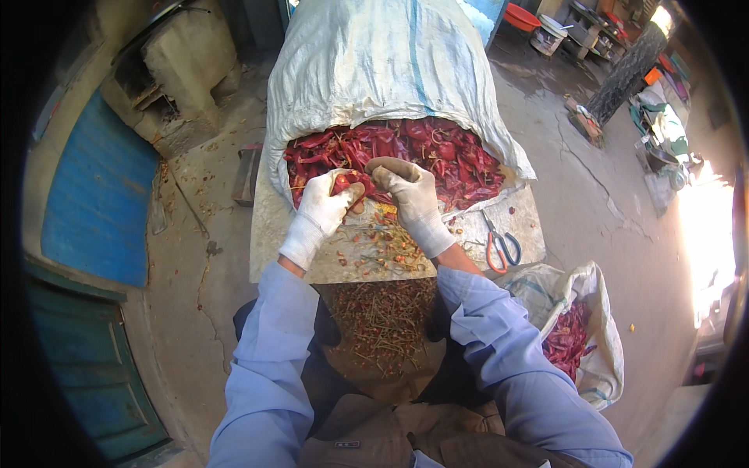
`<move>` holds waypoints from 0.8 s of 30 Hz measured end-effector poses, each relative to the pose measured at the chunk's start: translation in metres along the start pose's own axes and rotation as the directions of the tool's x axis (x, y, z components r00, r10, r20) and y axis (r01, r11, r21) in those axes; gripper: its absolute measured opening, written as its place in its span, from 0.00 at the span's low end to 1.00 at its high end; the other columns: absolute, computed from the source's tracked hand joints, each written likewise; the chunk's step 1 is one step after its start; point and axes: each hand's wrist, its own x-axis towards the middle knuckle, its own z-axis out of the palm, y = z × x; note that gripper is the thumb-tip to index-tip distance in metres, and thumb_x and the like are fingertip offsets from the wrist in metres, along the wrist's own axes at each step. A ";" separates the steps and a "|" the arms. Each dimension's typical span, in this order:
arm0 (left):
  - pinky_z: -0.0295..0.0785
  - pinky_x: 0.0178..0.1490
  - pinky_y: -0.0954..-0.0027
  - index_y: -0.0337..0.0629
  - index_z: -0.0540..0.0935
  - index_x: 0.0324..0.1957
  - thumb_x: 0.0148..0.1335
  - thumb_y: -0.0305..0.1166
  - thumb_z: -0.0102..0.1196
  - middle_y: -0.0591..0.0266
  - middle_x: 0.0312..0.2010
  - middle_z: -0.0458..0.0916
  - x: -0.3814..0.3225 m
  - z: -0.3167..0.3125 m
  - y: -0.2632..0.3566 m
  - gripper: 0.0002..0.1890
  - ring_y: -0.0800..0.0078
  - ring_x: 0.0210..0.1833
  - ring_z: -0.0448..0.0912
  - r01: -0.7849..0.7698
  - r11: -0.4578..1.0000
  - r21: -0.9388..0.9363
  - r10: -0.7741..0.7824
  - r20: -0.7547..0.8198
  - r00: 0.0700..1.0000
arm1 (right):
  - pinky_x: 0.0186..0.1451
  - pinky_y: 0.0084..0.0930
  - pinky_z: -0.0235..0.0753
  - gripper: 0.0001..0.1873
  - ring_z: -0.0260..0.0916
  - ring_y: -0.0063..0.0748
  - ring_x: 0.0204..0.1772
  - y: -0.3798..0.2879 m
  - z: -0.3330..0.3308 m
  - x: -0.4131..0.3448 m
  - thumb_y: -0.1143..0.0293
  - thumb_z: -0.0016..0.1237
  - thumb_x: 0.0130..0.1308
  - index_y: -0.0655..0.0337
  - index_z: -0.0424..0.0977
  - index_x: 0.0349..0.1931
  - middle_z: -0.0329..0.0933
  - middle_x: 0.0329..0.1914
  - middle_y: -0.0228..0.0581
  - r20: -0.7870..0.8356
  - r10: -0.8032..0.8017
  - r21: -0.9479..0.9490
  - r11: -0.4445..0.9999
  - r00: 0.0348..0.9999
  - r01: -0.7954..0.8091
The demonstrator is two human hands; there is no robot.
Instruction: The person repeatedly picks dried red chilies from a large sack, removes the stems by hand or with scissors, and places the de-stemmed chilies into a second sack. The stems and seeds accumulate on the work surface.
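Observation:
My left hand (325, 202), in a white work glove with soiled fingertips, is closed around a dried red chili pepper (344, 182). Just right of it, my right hand (409, 190) wears a matching glove, its fingers curled toward the thumb. Whether anything is pinched there is hidden. Both hands are above the mouth of a large white woven sack (380, 64), which lies on its side and spills dried red chilies (447, 146). Below the hands, stems and seeds (389, 245) litter a worn board (310, 266). Scissors or snips (500, 245) with one red and one blue handle lie at its right.
Many loose stems (383, 322) cover the floor between my legs. A smaller woven sack (605, 351) holding red chilies (567, 339) stands at my right. Beside the board's left edge is a dark box-like object (248, 175). A post (626, 76) rises at the far right.

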 end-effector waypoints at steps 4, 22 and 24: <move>0.77 0.37 0.74 0.35 0.83 0.52 0.65 0.32 0.67 0.63 0.34 0.87 -0.008 0.010 0.013 0.16 0.79 0.36 0.84 0.002 1.000 0.023 -0.002 0.020 1.000 | 0.49 0.19 0.77 0.12 0.79 0.22 0.43 -0.008 0.003 -0.006 0.74 0.59 0.68 0.72 0.83 0.47 0.86 0.42 0.40 -0.037 -0.059 -0.040 0.998 0.998 0.058; 0.80 0.47 0.58 0.34 0.85 0.45 0.51 0.24 0.65 0.45 0.39 0.85 -0.017 0.004 0.005 0.17 0.47 0.43 0.84 -0.700 0.499 0.511 0.425 0.560 0.711 | 0.25 0.17 0.72 0.06 0.73 0.18 0.24 -0.008 -0.030 -0.013 0.75 0.60 0.65 0.68 0.82 0.39 0.84 0.32 0.35 0.136 0.322 -0.217 0.933 0.937 -0.288; 0.80 0.46 0.59 0.35 0.85 0.45 0.50 0.24 0.65 0.45 0.39 0.85 -0.019 0.005 0.003 0.18 0.48 0.44 0.85 -0.691 0.526 0.495 0.451 0.527 0.720 | 0.25 0.17 0.73 0.05 0.73 0.19 0.24 -0.007 -0.032 -0.014 0.77 0.57 0.65 0.69 0.82 0.39 0.84 0.32 0.35 0.114 0.321 -0.242 0.927 0.940 -0.287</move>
